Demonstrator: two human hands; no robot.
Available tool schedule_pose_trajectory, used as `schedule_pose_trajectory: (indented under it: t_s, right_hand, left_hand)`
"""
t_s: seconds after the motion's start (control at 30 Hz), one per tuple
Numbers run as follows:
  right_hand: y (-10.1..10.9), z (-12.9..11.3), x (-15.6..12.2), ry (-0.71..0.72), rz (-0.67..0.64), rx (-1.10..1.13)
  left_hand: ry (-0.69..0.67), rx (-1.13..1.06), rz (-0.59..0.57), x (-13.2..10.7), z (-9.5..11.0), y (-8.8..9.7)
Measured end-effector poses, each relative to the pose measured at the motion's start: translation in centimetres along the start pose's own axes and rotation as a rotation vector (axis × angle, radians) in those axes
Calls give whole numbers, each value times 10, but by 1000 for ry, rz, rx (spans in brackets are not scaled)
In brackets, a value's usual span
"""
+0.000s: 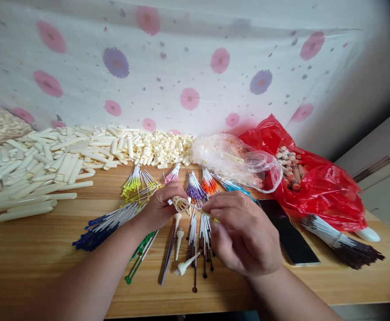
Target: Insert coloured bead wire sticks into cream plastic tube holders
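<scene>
The left hand [163, 206] grips a slotted cream cylinder [179, 203], partly covered, and the right hand [244, 234] pinches a yellow-ended rod [195, 208] whose far tip I cannot resolve.

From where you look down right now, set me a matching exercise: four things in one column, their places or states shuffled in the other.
1. Slotted cream plastic piece
2. Thin yellow-tipped stick
3. Flat black rectangular object
4. Crumpled red plastic bag

A. Held in the right hand
B. Open, with small pale pieces showing inside
C. Held in the left hand
D. Lying on the wooden table, beside the right hand

Pairs: 1-C; 2-A; 3-D; 4-B
</scene>
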State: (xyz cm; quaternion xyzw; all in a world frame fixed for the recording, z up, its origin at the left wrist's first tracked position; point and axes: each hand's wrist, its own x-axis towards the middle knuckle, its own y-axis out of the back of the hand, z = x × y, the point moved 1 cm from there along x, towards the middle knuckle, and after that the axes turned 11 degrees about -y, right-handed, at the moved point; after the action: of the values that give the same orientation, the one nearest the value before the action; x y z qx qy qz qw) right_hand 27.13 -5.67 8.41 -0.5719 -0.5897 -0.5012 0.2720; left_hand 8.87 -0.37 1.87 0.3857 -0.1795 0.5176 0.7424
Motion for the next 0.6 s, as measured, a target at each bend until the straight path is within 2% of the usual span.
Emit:
schedule_pose_trajectory:
  t_s: [0.47,0.6]
  right_hand:
    - [-7,1,-2,0,6,-37]
    - [-14,5,-4,-54,28,-19]
  left_hand:
    - [-22,17,-9,0,-1,0]
    - [-46,84,-24,-1,-5,-1]
